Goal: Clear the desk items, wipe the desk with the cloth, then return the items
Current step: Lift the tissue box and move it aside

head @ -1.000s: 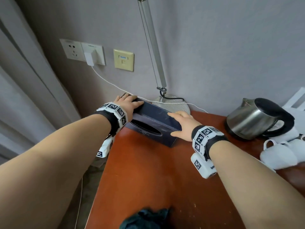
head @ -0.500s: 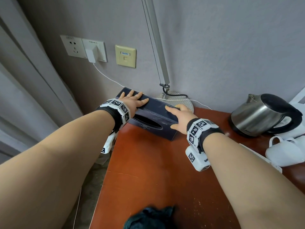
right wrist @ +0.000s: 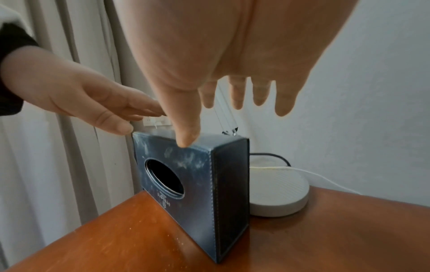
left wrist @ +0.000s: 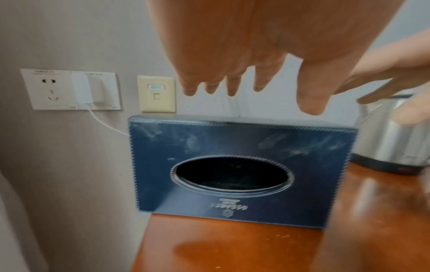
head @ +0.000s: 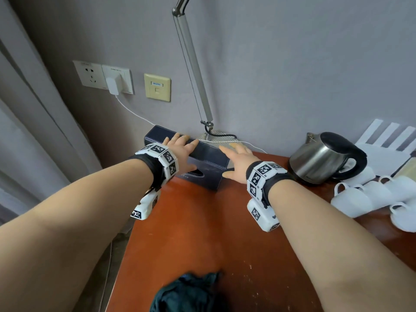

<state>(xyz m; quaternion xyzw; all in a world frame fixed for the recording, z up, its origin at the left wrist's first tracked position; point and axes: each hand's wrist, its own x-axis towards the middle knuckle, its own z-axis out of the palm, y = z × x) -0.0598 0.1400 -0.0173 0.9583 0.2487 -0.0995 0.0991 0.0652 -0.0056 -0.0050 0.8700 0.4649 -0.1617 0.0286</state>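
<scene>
A dark blue tissue box (head: 210, 174) stands on its long side at the back left corner of the red-brown desk (head: 202, 233), its oval opening facing me. My left hand (head: 183, 143) is just over the box's left top, fingers straight and spread. My right hand (head: 231, 158) is over the right top, also with straight fingers. In the left wrist view the left hand (left wrist: 263, 77) hangs a little above the box (left wrist: 232, 143). In the right wrist view the right hand (right wrist: 209, 82) has its thumb tip at the top front edge of the box (right wrist: 186, 174). A dark green cloth (head: 186, 293) lies crumpled at the desk's near edge.
A lamp base (head: 221, 137) sits right behind the box, its metal arm (head: 193, 64) rising up the wall. A steel kettle (head: 322, 158) and several white cups (head: 360, 194) stand at the right. A white charger (head: 112, 85) and cable hang by the wall; a curtain is at the left.
The box has gone back toward the wall corner and stands upright. Both hands have let go of it and straightened their fingers above its top.
</scene>
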